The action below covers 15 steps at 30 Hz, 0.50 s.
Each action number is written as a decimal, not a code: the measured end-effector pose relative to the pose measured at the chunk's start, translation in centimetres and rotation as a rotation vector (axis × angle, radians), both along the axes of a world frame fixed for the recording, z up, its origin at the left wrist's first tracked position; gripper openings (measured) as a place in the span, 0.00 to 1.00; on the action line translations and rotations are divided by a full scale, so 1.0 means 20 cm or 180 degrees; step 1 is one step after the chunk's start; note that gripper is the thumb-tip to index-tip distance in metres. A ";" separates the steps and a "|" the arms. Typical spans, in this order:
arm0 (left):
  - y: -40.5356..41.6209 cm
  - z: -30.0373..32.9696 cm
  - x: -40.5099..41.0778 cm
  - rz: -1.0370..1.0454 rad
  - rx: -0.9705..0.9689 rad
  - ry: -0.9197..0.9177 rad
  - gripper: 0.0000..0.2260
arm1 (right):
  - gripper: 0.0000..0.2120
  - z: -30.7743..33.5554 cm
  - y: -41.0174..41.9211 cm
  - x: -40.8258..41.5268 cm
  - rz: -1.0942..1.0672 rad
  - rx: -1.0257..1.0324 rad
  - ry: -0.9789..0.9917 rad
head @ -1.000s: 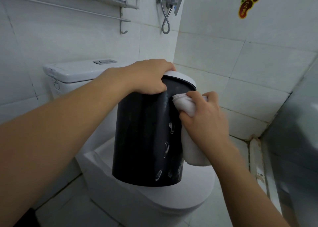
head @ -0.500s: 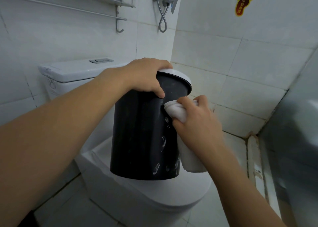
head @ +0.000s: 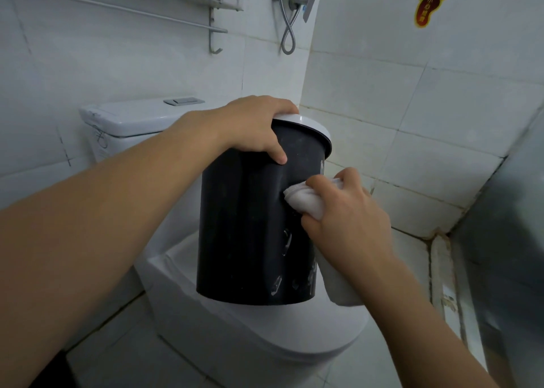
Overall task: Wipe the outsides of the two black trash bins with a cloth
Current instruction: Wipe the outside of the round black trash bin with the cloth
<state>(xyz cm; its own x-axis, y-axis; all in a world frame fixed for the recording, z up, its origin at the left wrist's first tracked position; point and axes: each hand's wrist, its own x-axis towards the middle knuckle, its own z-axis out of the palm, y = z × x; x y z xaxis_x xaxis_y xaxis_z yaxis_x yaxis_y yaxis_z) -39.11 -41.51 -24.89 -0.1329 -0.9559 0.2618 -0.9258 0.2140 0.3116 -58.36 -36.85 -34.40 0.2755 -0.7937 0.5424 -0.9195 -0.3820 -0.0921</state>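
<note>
While the toilet (head: 265, 334) serves as the work surface, its closed lid carries the black trash bin (head: 247, 234), which stands on the lid, tilted, with its base to the near side. Behind it, the cistern (head: 129, 120) sits against the tiled wall. The bin has a white rim ring (head: 309, 125) at the top and pale smears low on its right side.

The left hand (head: 250, 125) grips the bin at the rim: the fingers are curled over the top edge and the thumb presses the black wall just below. The right hand (head: 347, 220) is closed around a bunched white cloth (head: 303, 199), pressing it against the right side of the bin at about mid-height; a loose tail of cloth hangs beside the bin's lower wall.

Change over the last second: the cloth has travelled down from just under the rim to mid-height, while the left hand has kept its hold. Judgement: a downward stroke is in progress on the right side, and the smeared lower band is not yet covered. A second bin is not in view, so the task appears well short of complete.
</note>
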 end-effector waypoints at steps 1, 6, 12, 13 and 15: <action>0.00 0.00 -0.01 -0.0015 -0.0017 -0.0025 0.37 | 0.15 0.02 -0.02 0.01 -0.0031 -0.0033 -0.0065; -0.02 0.00 -0.04 0.0001 -0.0059 -0.0139 0.38 | 0.15 0.01 -0.03 0.01 -0.0055 -0.0088 -0.0159; -0.03 0.00 -0.03 -0.0018 -0.0014 -0.0044 0.37 | 0.16 -0.04 0.06 -0.03 -0.0058 0.0112 0.0275; -0.03 0.01 -0.03 -0.0023 -0.0013 -0.0039 0.37 | 0.15 -0.03 0.07 -0.03 -0.0080 0.0123 0.0305; -0.02 0.00 -0.04 -0.0027 -0.0023 -0.0054 0.38 | 0.15 -0.01 0.06 -0.02 -0.0116 0.0106 0.0282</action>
<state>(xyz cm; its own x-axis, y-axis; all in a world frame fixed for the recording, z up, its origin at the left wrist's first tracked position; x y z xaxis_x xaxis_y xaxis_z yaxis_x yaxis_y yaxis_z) -39.86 -41.98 -24.82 -0.1455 -0.9528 0.2663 -0.9291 0.2241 0.2942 -58.77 -35.73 -34.53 0.2919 -0.8213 0.4902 -0.9378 -0.3464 -0.0218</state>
